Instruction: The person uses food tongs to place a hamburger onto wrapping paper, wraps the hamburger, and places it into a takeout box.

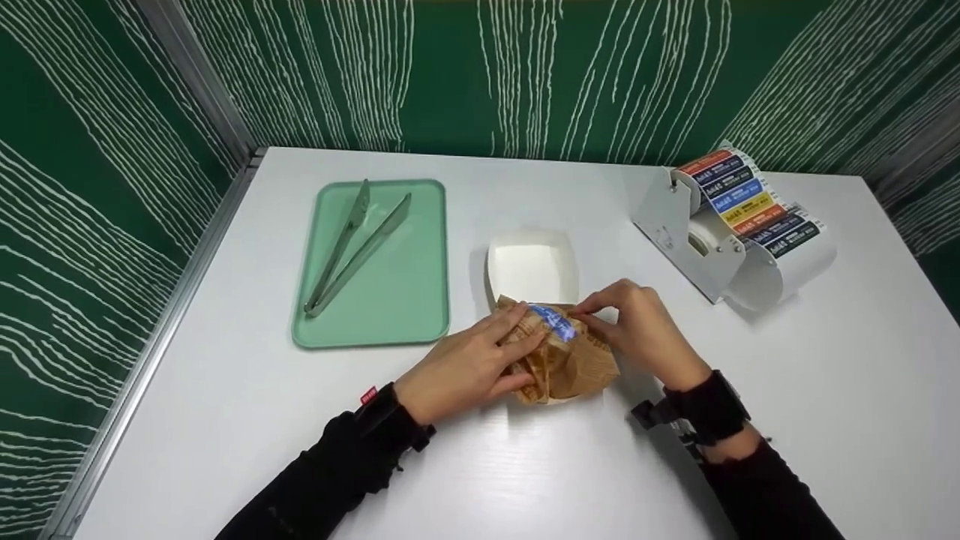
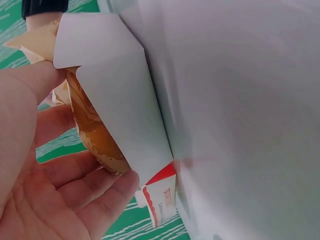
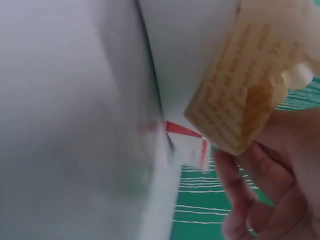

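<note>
Brown printed wrapping paper [image 1: 581, 371] is bunched over a rounded bundle, with a blue label [image 1: 553, 322] on top. The bundle sits in the near half of a white carton [image 1: 534, 270]; the far half lies open behind it. My left hand [image 1: 465, 367] rests on the left of the paper, fingers stretched over it. In the left wrist view, its fingertips [image 2: 127, 182] touch beside the carton wall [image 2: 115, 100]. My right hand [image 1: 649, 334] pinches the paper's edge at the right between thumb and forefinger. What lies inside the paper is mostly hidden.
To the left, a green tray [image 1: 397, 300] bears metal tongs [image 1: 352, 255]. A label dispenser [image 1: 690, 225] with a roll of coloured labels [image 1: 742, 199] stands at the back right. Green patterned walls [image 1: 450, 75] border the white table [image 1: 510, 480].
</note>
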Tool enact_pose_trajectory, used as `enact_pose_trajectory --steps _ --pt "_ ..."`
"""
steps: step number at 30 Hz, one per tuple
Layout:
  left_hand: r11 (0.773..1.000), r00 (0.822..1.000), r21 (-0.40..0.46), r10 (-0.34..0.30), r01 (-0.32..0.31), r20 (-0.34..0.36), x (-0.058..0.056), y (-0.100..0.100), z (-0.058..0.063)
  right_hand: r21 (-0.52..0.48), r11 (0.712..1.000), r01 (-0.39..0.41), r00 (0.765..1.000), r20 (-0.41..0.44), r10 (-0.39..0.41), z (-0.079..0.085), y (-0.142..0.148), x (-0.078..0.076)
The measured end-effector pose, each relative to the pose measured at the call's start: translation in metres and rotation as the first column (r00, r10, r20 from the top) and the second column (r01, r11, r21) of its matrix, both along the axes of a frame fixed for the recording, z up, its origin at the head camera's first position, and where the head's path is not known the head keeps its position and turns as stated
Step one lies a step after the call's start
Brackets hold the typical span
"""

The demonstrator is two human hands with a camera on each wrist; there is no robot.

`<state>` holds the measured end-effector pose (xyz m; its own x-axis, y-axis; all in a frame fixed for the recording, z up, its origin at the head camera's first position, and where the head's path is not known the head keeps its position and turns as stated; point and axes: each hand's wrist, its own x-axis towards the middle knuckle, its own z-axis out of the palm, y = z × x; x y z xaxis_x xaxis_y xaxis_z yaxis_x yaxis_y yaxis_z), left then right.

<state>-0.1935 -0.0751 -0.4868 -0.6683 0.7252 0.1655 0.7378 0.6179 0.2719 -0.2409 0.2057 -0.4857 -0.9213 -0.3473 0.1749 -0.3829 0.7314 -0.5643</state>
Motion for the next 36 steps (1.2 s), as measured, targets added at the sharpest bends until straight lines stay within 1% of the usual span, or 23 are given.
enact_pose_trajectory --steps 4,7,10,13,15,17,19,21,22,24,27,28,30,33,36 --pt "1.0 1.0 0.004 0.01 -0.01 0.009 0.0 -0.001 0.0 0.051 0.998 -0.023 1.0 -0.005 0.023 0.002 -0.006 -0.001" --pt "1.0 1.0 0.007 0.013 -0.013 0.019 0.0 -0.001 0.0 0.032 0.997 -0.065 0.996 0.058 0.063 -0.002 -0.006 -0.002" --pt "1.0 0.999 0.015 0.007 -0.007 0.031 -0.001 -0.001 0.0 0.001 0.993 -0.115 0.985 0.131 0.114 -0.004 -0.002 -0.002" --pt "1.0 1.0 0.024 -0.001 0.0 0.029 -0.003 0.0 -0.001 -0.006 0.983 -0.182 0.971 0.157 0.18 -0.001 0.002 -0.001" --pt "1.0 1.0 0.031 -0.006 0.005 0.023 -0.004 0.0 -0.001 -0.007 0.978 -0.21 0.963 0.172 0.208 0.003 0.006 0.0" --pt "0.999 1.0 0.041 -0.008 0.007 0.02 -0.004 0.0 -0.002 -0.006 0.974 -0.225 0.96 0.173 0.222 0.009 0.011 0.001" --pt "0.999 1.0 0.052 -0.007 0.006 0.021 -0.004 -0.001 -0.003 -0.009 0.977 -0.213 0.965 0.158 0.212 0.018 0.017 0.005" --pt "0.998 0.999 0.061 -0.007 0.005 0.033 -0.003 -0.001 -0.003 -0.021 0.979 -0.203 0.972 0.112 0.204 0.029 0.021 0.013" --pt "0.998 0.999 0.064 -0.007 0.005 0.033 -0.003 -0.002 -0.004 -0.022 0.977 -0.212 0.974 0.08 0.213 0.035 0.022 0.017" --pt "0.998 0.999 0.068 -0.01 0.007 0.035 -0.002 -0.002 -0.004 -0.013 0.97 -0.243 0.969 0.044 0.244 0.044 0.022 0.027" --pt "0.997 0.999 0.076 -0.013 0.01 0.04 -0.003 -0.003 -0.003 0.059 0.955 -0.291 0.956 0.041 0.289 0.048 0.015 0.039" --pt "0.997 0.999 0.077 -0.012 0.009 0.038 -0.003 -0.003 -0.003 0.088 0.952 -0.293 0.956 0.053 0.29 0.048 0.012 0.041" --pt "0.997 0.999 0.083 -0.014 0.012 0.033 -0.004 -0.003 -0.003 0.153 0.953 -0.26 0.965 0.074 0.251 0.046 0.01 0.043" --pt "0.996 1.0 0.09 -0.022 0.02 0.019 -0.005 -0.003 -0.004 0.225 0.959 -0.172 0.983 0.095 0.154 0.04 0.012 0.04" --pt "0.995 0.999 0.095 -0.031 0.029 0.014 -0.006 -0.003 -0.004 0.266 0.958 -0.106 0.986 0.154 0.067 0.034 0.017 0.035"
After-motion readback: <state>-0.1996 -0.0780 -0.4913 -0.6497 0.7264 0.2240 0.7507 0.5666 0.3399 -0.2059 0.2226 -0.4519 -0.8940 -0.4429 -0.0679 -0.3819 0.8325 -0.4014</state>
